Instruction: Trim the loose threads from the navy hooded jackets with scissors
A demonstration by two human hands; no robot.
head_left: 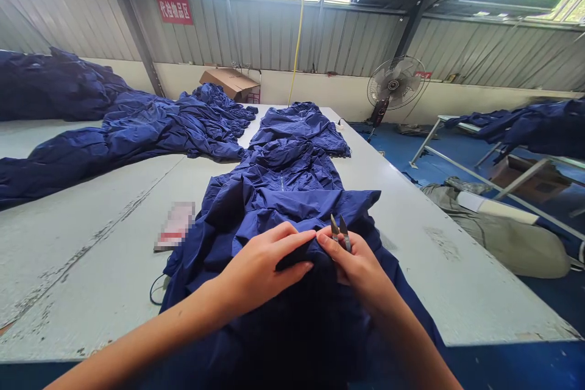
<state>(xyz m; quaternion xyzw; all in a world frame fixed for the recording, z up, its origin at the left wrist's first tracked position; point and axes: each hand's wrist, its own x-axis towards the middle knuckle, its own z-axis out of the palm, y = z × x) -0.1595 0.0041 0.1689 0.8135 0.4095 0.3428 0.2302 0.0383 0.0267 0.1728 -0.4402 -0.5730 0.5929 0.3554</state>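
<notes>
A navy blue garment (210,256) lies spread over the near edge of the table and hangs down in front of me. My left hand (269,262) pinches a fold of its cloth between thumb and fingers. Close beside it, my right hand (354,262) grips the same fold with thumb and forefinger. Tucked in that right hand is a pair of thread snips (340,233), blades pointing up and apart. The cloth between my fingertips is partly hidden, and its exact part cannot be made out.
On the white table (114,280) lie more navy garments (297,128) beyond mine and a long heap (150,128) at left. A blurred card (176,226) rests left of the garment. A fan (393,85) stands behind; rolled material (516,237) and a metal rack (461,170) are at right.
</notes>
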